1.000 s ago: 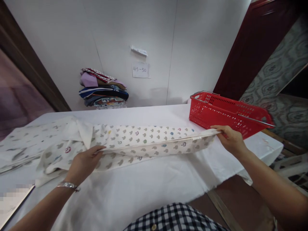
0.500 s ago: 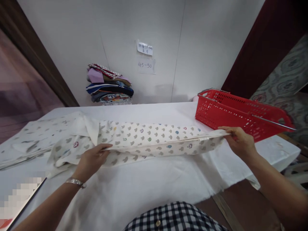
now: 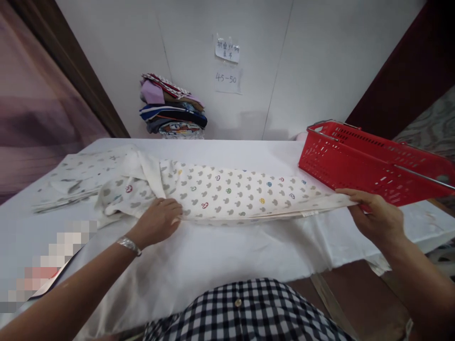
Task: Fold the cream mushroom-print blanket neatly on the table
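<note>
A white fabric piece printed with small mushrooms lies stretched lengthwise across the table, bunched and rumpled at its left part. Its near edge runs between my two hands. My left hand, a silvery band at its wrist, is closed on that edge near the bunched part. At the far right corner, my right hand pinches the cloth between thumb and fingers, slightly raised off the table. Whether this is a garment or a plain cloth I cannot tell. Left of it lies another white printed fabric, partly covered by the bunched end.
A red plastic basket with metal handles stands at the right of the white-covered table. Folded fabrics form a stack against the back wall. Two paper notes hang there. A blurred-out item lies at the left front.
The near edge of the mushroom-print fabric has been lowered and laid flatter towards me. My left hand has turned over, its back now facing up. The camera view has shifted.
</note>
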### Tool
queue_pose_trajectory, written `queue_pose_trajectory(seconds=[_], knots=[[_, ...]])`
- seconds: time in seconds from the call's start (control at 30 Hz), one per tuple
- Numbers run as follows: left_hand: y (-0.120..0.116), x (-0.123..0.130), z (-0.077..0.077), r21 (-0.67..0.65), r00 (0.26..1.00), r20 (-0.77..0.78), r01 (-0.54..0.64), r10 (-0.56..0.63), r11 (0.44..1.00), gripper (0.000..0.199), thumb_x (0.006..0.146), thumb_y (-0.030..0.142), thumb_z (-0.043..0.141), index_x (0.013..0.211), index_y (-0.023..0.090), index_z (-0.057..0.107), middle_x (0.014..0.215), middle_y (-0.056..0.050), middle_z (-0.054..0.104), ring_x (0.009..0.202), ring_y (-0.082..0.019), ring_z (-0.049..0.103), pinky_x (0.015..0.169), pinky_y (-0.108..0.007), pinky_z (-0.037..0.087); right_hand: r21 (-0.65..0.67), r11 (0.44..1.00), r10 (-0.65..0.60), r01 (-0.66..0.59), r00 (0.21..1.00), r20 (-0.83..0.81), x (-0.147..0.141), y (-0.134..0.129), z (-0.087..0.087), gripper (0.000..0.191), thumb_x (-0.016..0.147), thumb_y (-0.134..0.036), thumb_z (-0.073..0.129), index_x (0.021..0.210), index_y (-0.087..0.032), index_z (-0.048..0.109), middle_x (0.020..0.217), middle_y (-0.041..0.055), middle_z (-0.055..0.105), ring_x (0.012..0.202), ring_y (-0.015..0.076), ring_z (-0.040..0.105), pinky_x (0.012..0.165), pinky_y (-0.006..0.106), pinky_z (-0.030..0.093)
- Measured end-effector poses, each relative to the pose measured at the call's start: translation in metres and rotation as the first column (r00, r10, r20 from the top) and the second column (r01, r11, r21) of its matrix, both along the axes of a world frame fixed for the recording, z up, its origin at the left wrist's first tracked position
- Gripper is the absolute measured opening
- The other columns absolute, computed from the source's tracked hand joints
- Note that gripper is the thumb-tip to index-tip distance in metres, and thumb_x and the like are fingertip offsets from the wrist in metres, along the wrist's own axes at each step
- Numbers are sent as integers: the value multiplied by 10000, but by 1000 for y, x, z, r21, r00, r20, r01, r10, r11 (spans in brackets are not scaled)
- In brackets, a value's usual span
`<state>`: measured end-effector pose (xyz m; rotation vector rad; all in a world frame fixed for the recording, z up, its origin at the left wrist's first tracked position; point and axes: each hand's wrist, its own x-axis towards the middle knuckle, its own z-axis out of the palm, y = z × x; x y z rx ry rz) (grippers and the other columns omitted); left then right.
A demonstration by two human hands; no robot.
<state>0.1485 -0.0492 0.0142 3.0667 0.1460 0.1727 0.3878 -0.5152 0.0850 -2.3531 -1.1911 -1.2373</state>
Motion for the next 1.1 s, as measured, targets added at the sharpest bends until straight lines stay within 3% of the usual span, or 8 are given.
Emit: queue_pose_trajectory(seconds=[0.1,0.2,0.4,0.5,0.67,0.8,0.97,1.1], knots=[[-17,4,-2,-63,992,-35,122,-125,990,281,802,362,497,1005,214,624,1008,-49,659,981,-218,563,1032,-467,245,-13,1000,-19,19,999,-32,-7,-4,4,90,845,-231,521,920,-206,563,925,35,721,593,136,649,509,219,446],[-39,13,0,-210,980,-23,190,-200,959,360,822,480,489,1044,226,615,993,-40,658,916,-199,569,988,-433,303,-13,999,-50,49,995,-87,-9,-8,3,129,838,-251,507,923,-211,595,932,28,719,564,131,636,505,222,449],[-70,33,3,-414,971,16,224,-240,882,448,929,460,288,807,190,625,790,-25,613,735,-149,540,729,-293,407,-11,998,-67,67,995,-71,-11,-11,4,141,832,-276,498,907,-215,600,907,26,723,485,121,599,464,226,438],[-72,35,1,-439,976,-47,172,-214,882,471,929,455,286,734,179,614,756,-19,580,691,-137,520,657,-268,389,-34,999,-39,36,997,-73,-14,-10,6,161,834,-280,479,911,-221,608,889,22,725,498,123,610,449,220,432],[-71,33,-1,-462,969,-110,148,-222,874,284,860,409,468,902,215,670,874,-23,610,776,-149,554,665,-252,390,-92,995,-44,35,995,-95,-12,-8,4,215,833,-295,460,947,-234,632,858,15,725,517,132,625,448,221,444],[-71,33,-4,-459,977,-68,150,-203,875,284,876,357,450,773,178,646,794,-27,597,744,-144,548,654,-254,400,-106,994,-47,34,991,-127,-9,-8,2,219,839,-310,462,957,-238,632,901,11,723,550,135,638,462,219,457],[-68,25,-5,-472,953,147,303,-264,828,271,911,325,399,812,177,602,838,-35,597,826,-145,541,728,-267,425,-78,997,-15,9,998,-68,-7,-10,2,190,842,-308,477,931,-225,622,858,18,725,514,122,622,431,207,433],[-64,18,-8,-433,925,168,380,-341,818,222,906,335,438,887,187,602,865,-32,611,828,-144,538,731,-274,434,-79,995,-58,53,997,-54,-4,-13,0,206,835,-317,485,944,-236,639,841,13,721,530,124,624,454,210,442]])
